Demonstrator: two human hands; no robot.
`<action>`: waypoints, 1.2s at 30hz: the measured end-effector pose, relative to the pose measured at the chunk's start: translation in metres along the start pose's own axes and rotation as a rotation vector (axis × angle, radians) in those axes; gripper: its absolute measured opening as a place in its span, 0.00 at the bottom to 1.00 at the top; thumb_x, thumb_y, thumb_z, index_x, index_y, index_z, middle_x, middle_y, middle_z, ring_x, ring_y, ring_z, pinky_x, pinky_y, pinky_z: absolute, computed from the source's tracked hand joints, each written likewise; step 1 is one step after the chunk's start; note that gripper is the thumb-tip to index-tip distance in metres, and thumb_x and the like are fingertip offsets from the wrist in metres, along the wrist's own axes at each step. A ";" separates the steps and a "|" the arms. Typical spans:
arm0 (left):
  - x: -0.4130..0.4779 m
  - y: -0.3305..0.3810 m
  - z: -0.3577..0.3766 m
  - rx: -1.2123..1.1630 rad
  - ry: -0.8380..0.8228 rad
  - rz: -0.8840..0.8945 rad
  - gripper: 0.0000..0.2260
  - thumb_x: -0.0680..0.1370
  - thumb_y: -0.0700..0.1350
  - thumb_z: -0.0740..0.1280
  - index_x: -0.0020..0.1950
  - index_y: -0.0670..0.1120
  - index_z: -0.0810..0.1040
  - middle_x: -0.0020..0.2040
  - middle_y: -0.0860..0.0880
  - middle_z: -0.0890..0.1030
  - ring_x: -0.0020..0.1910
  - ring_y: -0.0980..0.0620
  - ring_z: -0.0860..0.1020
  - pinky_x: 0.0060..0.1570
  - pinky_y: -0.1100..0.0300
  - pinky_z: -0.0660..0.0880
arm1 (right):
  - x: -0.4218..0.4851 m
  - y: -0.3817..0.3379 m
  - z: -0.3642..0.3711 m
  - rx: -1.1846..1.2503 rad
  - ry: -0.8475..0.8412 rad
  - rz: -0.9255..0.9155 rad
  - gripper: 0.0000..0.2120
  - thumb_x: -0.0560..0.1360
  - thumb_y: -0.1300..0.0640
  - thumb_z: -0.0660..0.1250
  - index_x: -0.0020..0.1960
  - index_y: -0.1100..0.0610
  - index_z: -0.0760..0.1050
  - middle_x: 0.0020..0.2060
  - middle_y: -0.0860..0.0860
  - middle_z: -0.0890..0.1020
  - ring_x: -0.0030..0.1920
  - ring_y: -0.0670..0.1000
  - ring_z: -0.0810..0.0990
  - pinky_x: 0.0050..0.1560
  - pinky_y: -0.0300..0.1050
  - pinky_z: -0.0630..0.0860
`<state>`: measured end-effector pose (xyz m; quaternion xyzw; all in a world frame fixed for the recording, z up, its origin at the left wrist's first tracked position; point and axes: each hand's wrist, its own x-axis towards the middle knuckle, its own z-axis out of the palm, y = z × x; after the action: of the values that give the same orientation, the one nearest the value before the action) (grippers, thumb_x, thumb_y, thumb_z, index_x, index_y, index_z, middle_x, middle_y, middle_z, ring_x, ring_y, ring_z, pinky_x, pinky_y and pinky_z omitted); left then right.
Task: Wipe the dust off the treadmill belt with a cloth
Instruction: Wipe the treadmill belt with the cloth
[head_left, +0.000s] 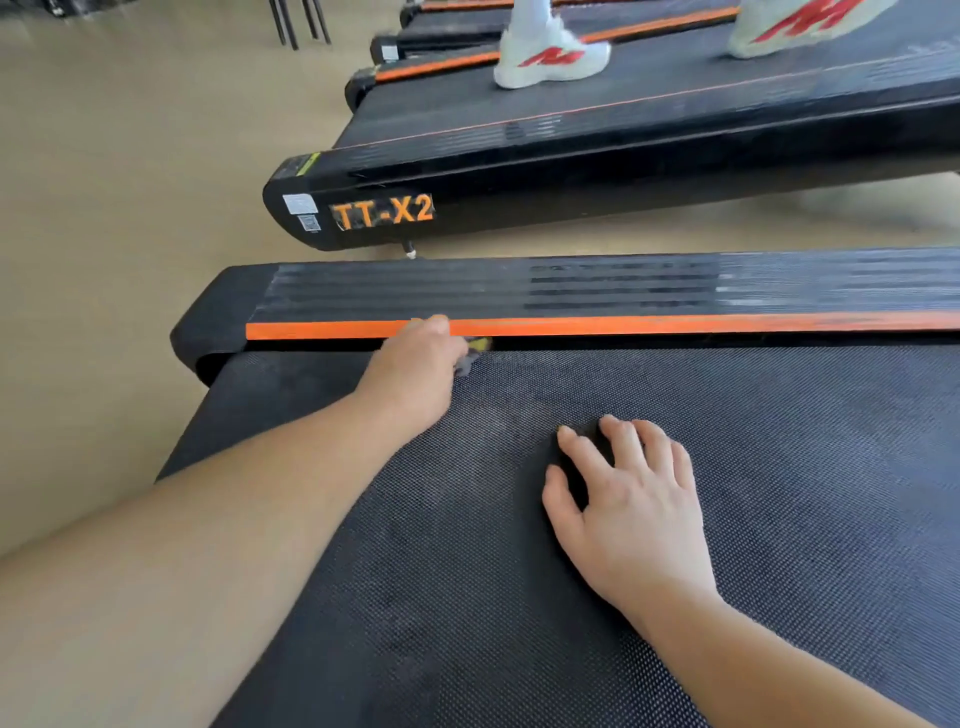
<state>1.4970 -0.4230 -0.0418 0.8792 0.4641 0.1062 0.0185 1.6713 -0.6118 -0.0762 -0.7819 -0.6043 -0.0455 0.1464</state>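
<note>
- Left grip (421, 364) first: curled round the cloth (475, 353), knuckles up, back of the hand facing the camera. Fingers mostly hidden, so can't tell how tight the hold is.
- Can only make out a small grey-and-yellow scrap of that cloth, poking out on the right side of the grip. Pretty blurry.
- Down at the far edge of the treadmill belt (805, 467) with it, right up against the orange strip (675, 325). Thumb side overlapping the strip a little.
- Left arm (208, 519) stretched out long and nearly straight, running diagonally from the bottom-left corner over the end of the belt.
- Right grip (634, 509) holding nothing: palm flat on the belt, fingers straight and slightly spread, thumb out to the left, fingertips pointing away from the body.
- Parked nearer the body than the left one, well apart from the cloth, with the right forearm (753, 649) coming in from the bottom right.
- Patchy greyish look to the belt around both grips.
- Past the orange strip: a black ribbed side rail (623, 286), then beige floor (104, 208), then a neighbouring treadmill (571, 192) marked "TT-X2".
- Up on that one, white shoes (550, 57) with red marks, blurred.
</note>
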 end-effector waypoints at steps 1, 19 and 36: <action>-0.007 -0.014 -0.004 0.045 0.002 -0.056 0.05 0.78 0.38 0.65 0.44 0.46 0.79 0.44 0.49 0.69 0.47 0.45 0.72 0.39 0.49 0.72 | 0.000 0.000 0.000 -0.002 -0.002 0.003 0.23 0.80 0.40 0.59 0.68 0.47 0.79 0.65 0.55 0.78 0.68 0.63 0.70 0.71 0.62 0.65; 0.010 0.042 0.001 -0.316 -0.053 0.129 0.09 0.74 0.39 0.68 0.46 0.51 0.85 0.48 0.52 0.81 0.48 0.49 0.78 0.51 0.50 0.77 | 0.001 0.004 0.003 0.009 0.031 -0.011 0.21 0.79 0.40 0.60 0.67 0.48 0.80 0.64 0.55 0.79 0.67 0.64 0.71 0.69 0.62 0.67; -0.052 0.033 -0.005 -0.200 0.124 -0.100 0.09 0.75 0.36 0.66 0.43 0.49 0.83 0.45 0.52 0.81 0.45 0.47 0.72 0.45 0.49 0.74 | 0.001 0.002 0.001 -0.004 0.020 -0.009 0.22 0.79 0.40 0.60 0.67 0.47 0.79 0.63 0.54 0.78 0.67 0.63 0.70 0.70 0.60 0.66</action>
<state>1.4946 -0.4849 -0.0418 0.8405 0.4947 0.2050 0.0829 1.6733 -0.6112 -0.0773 -0.7789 -0.6063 -0.0549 0.1506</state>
